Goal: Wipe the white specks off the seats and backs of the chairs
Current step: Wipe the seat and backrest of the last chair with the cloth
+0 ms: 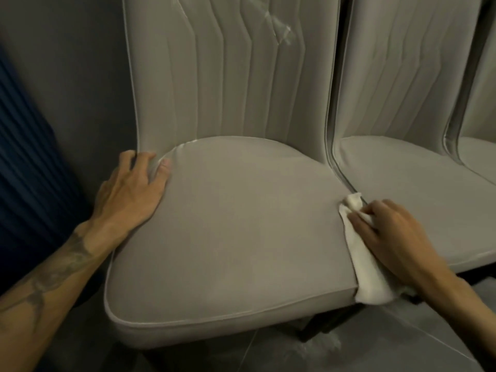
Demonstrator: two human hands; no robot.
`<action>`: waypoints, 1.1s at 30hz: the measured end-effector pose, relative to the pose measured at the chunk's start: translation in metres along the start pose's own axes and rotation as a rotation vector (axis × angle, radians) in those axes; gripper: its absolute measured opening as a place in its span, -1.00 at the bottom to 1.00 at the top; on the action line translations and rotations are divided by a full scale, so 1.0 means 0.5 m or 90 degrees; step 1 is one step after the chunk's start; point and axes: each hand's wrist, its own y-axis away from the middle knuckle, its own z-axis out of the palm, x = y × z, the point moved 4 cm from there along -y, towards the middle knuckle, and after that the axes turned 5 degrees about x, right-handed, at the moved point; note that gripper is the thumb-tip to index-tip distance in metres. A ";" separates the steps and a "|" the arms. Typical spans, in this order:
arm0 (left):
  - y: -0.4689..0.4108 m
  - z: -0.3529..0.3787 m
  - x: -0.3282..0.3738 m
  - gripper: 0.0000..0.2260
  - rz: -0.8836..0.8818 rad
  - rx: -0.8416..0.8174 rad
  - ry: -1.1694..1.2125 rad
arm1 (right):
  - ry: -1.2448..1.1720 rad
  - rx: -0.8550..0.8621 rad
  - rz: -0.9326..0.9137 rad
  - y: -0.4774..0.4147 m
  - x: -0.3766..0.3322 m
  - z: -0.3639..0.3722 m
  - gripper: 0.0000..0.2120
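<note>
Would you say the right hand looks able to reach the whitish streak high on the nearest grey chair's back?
Probably yes: nothing lies between the right hand, gripping the white cloth, and that streak.

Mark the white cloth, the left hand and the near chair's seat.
white cloth (371,280): head view, lower fold hanging over the seat's right edge.
left hand (131,191): head view, back of the hand.
near chair's seat (228,224): head view, bare middle of the cushion.

One head-worn wide-angle view, facing forward and down — close over a chair seat (228,237), chair back (228,76) filling the top, neighbouring chair (416,183) at right, left hand (131,191) and right hand (394,237) with cloth (367,277) at either side.
</note>
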 end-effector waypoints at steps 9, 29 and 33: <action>-0.003 -0.011 -0.001 -0.54 0.029 -0.006 -0.022 | 0.089 0.038 -0.002 -0.276 -0.125 0.134 -0.64; -0.029 -0.029 0.013 -0.66 -0.014 0.014 0.005 | 0.023 -0.021 -0.024 -0.407 -0.364 0.254 -0.74; -0.040 -0.032 0.005 -0.70 -0.001 0.014 -0.006 | 0.119 0.022 0.051 -0.357 -0.304 0.225 -0.79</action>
